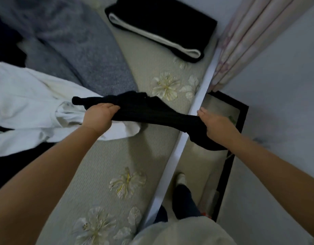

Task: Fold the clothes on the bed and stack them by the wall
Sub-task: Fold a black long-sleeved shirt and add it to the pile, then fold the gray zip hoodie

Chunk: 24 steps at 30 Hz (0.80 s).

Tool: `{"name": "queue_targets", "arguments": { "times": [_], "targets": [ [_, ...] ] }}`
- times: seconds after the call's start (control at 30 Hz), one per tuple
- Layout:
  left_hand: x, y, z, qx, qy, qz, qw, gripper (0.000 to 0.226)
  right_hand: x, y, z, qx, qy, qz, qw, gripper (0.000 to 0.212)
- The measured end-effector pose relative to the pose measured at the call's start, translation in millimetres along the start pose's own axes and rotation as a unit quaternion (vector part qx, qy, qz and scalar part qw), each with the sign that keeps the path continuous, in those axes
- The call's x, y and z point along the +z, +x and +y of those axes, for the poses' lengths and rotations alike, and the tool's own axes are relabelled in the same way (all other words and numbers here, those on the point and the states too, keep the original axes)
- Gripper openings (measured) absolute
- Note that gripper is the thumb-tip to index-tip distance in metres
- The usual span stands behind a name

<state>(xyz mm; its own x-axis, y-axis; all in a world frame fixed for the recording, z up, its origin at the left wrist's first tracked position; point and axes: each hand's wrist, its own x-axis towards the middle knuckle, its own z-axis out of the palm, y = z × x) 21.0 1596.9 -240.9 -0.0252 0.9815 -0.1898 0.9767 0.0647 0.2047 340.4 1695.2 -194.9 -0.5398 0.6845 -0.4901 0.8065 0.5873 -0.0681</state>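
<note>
Partway through, judging by the lay of things. Folded already: 1 black garment with a white band (163, 27), lying flat at the far end of the bed (106, 156), close to the curtain (249, 41) and the wall (285, 76). Looks like the start of the stack, only 1 piece so far.

In hand now: a black knit garment (152, 110), stretched between both hands above the bed's near edge, sagging a little in the middle and trailing off past each grip. Left hand (99, 117) curled round 1 end, fingers wrapped over the top of the fabric. Right hand (218, 126) holding the other end out past the bed's white edge strip (188, 124), fingers closed over the cloth, thumb side hidden beneath. Probably being pulled straight before a fold; no fold visible in it yet.

Left to do: a rumpled white garment (29, 106) spread unfolded on the left of the bed, its sleeve end lying under the left hand. Beyond that, grey fabric (78, 55) across the upper left, unclear whether clothing or a blanket. A dark patch at the far left edge too, too blurred to name.

Roughly 1 done, 1 under way, at least 1 more waiting. Below the bed edge, a black-framed mirror (235, 138) leaning at the floor.
</note>
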Motion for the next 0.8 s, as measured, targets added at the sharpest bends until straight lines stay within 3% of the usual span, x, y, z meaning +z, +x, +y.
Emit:
{"name": "queue_targets", "arguments": {
  "times": [0.1,0.17,0.27,0.53,0.7,0.8],
  "targets": [
    [-42,28,15,-0.025,-0.011,-0.142,0.989,0.043,-44,14,21,-0.001,0.01,0.007,1.0,0.055],
    [-64,42,23,-0.006,0.017,-0.143,0.99,0.034,-69,28,38,0.001,0.027,-0.014,1.0,0.046],
    [-89,69,29,-0.008,0.054,-0.085,0.995,0.033,-103,54,64,-0.019,0.026,-0.028,0.999,0.035],
    [-179,225,29,-0.126,0.103,0.02,0.986,0.039,-244,181,137,-0.094,0.017,-0.001,0.995,0.052],
    [-247,332,18,-0.158,0.115,0.171,0.966,0.031,-335,246,163,-0.09,-0.011,0.167,0.982,0.019],
    [-265,377,5,-0.13,0.093,0.292,0.943,0.029,-355,282,165,-0.089,-0.045,0.243,0.965,0.019]
  ]
}}
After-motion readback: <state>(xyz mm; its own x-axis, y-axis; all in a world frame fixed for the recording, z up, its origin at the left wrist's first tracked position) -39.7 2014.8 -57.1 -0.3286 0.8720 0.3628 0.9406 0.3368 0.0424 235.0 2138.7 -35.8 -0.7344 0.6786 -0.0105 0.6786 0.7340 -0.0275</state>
